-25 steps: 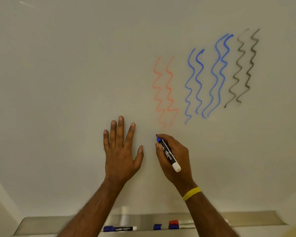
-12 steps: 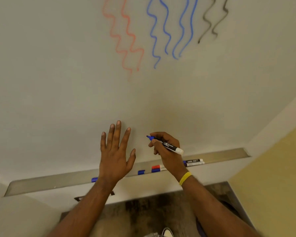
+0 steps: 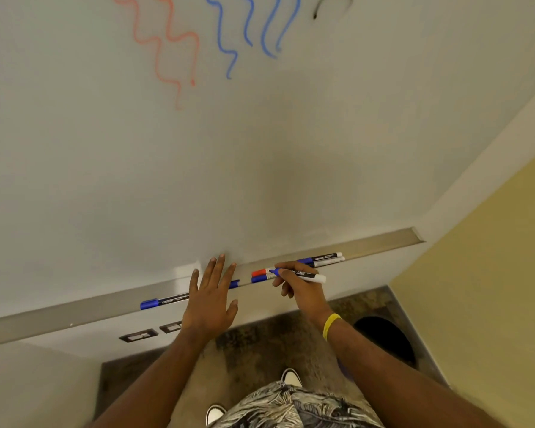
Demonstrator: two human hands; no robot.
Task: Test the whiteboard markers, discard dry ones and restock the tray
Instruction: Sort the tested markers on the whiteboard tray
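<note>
Several markers partly behind hands

Left hand and right hand have dropped to the tray — marker levelled.

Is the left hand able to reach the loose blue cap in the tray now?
Probably yes: the left hand is open and empty, and the blue cap lies in the tray right beside its fingers, nothing between.
</note>
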